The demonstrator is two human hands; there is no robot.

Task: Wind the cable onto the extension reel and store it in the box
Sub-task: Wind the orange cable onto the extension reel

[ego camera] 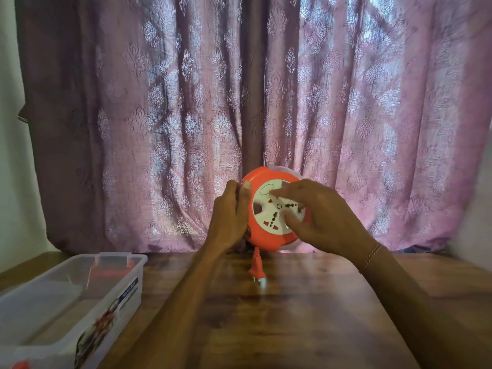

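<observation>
Single head view — faces forward, slightly down, probably close over table (292, 315).

box (80, 302) label print too blurred to read

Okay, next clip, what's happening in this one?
A person holds an orange extension reel up above a wooden table. The left hand grips its rim while the right hand lies blurred over the white socket face, apparently turning it. Almost all the cable seems wound in; only a short end with the plug hangs down to the table. The clear plastic box sits open at the left, the reel not yet in it.
</observation>
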